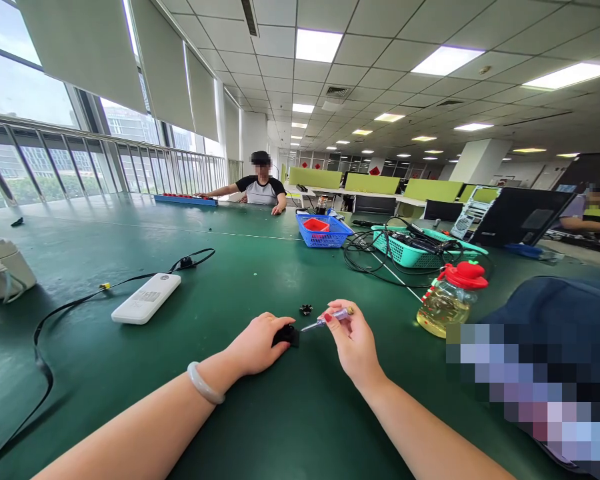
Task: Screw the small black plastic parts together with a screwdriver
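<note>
Open table ahead; bottle crowds the right, white power bank and cable the left

Open-plan office: ceiling panels, desk partitions.

Table plain dark green. Small part under left hand black; loose piece black too. Screwdriver has a clear purplish handle and silver shaft. Right hand nails red. Bracelet pale jade-white. Power bank white (grey label print). Cable black. Basket blue, red tray inside; second basket teal. Bottle: red cap, yellow liquid.
</note>
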A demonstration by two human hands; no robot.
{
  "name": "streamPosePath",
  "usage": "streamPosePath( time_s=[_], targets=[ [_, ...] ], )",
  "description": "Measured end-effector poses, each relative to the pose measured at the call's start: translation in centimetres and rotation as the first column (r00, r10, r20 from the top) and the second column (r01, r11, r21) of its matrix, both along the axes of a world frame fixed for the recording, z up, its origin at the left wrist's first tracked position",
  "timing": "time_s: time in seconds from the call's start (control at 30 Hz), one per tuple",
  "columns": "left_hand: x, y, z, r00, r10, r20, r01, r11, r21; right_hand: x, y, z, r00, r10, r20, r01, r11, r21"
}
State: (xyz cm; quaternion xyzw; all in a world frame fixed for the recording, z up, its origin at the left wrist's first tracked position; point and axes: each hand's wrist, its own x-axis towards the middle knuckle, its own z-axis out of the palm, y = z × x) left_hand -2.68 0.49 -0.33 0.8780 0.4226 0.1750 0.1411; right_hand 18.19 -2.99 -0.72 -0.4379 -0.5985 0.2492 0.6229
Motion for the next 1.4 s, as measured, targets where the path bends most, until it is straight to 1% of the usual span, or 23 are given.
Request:
streamPosePath(
  time_s=[0.1,0.33,0.6,0.83,1.0,1.1,1.23,1.4],
  targets=[
    [-0.1,0.2,-0.3,1.0,0.007,0.003,-0.007,1.0,0.002,-0.2,-0.4,0.0,0.999,0.02,0.034,-0.021,0.999,0.032],
    [-0.1,0.5,-0.5,1.0,0.012,0.001,-0.012,1.0,-0.009,-0.5,-0.8,0.0,0.982,0.107,0.158,-0.126,0.985,0.114],
    [-0.1,0.6,-0.4,1.0,-0.013,-0.007,0.013,1.0,0.002,-0.7,-0.9,0.2,0.95,0.104,0.296,-0.168,0.965,0.199],
    [0.0,0.6,-0.3,0.999,-0.027,-0.019,0.028,1.0,0.015,-0.8,-1.5,0.6,0.902,0.124,0.414,-0.232,0.948,0.22],
    [0.0,0.6,-0.3,0.999,-0.035,-0.009,0.035,0.999,0.005,-0.9,-1.8,1.1,0.846,0.133,0.517,-0.285,0.931,0.228],
    [-0.1,0.5,-0.2,0.999,-0.031,-0.007,0.031,0.999,-0.006,-1.0,-1.7,1.1,0.833,0.147,0.534,-0.315,0.919,0.238],
    [0.0,0.3,0.0,1.0,-0.021,-0.007,0.021,1.0,-0.016,-1.2,-1.8,1.0,0.837,0.144,0.528,-0.308,0.921,0.237],
    [-0.1,0.2,0.0,1.0,0.005,-0.016,-0.006,1.0,-0.014,-1.2,-2.3,1.3,0.868,0.073,0.491,-0.259,0.91,0.323]
  ],
)
